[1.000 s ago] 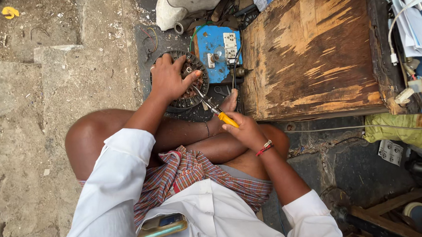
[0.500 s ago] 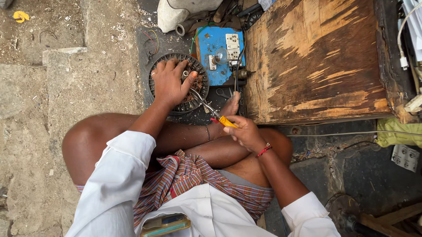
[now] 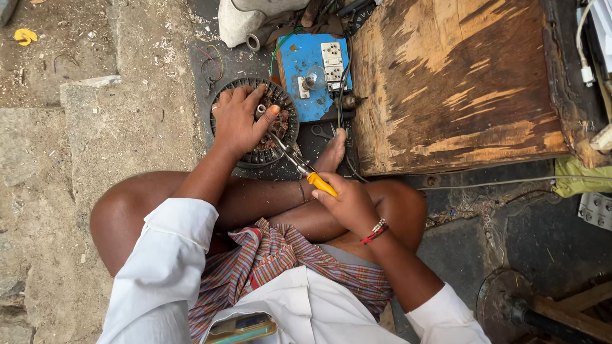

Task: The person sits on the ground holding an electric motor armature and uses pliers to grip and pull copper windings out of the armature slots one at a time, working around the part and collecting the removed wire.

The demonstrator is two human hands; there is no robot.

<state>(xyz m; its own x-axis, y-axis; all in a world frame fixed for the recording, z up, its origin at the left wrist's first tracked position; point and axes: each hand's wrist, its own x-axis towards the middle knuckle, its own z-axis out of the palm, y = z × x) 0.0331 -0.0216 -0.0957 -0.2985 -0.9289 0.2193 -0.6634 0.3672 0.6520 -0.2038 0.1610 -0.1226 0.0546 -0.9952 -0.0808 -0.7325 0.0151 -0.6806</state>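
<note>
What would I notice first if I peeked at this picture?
Right in the middle, the left hand presses on a round, dark motor winding on the ground, while the right hand pokes yellow-handled pliers into it. Just behind sits a bright blue switchboard, and a big worn wooden box fills the upper right.

The round motor stator [image 3: 253, 123] lies on the floor [image 3: 87, 132] before the seated person's crossed legs, with the left hand [image 3: 238, 120] on it. Just right of it sits the switch board [image 3: 314, 75], and right of that the wooden desk [image 3: 452, 72]. The right hand [image 3: 348, 201], nearer the legs, holds pliers [image 3: 299, 164] reaching into the stator.
</note>
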